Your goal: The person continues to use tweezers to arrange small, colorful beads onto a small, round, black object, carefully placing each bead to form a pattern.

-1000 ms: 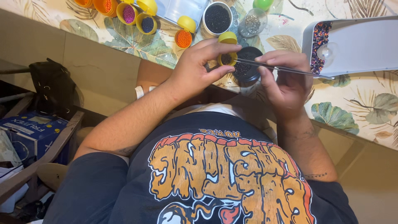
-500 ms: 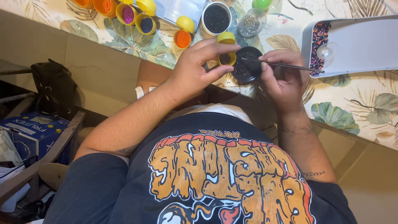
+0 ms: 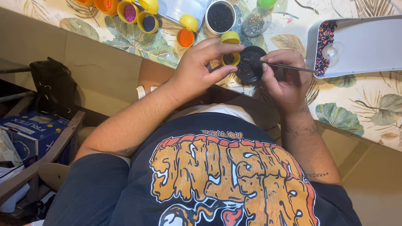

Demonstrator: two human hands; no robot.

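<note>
Two hands busy: left hand (image 3: 197,69) pinching yellow cup (image 3: 229,58) of dark beads; right hand (image 3: 284,81) gripping needle (image 3: 284,66) over black lid (image 3: 250,67).

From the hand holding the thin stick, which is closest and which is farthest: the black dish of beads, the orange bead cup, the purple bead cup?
From the right hand:
1. Round black dish of dark beads, touching its fingers.
2. Small yellow cup of orange beads, further along the table.
3. Small yellow cup of purple beads, farthest, near the table's far end.
</note>
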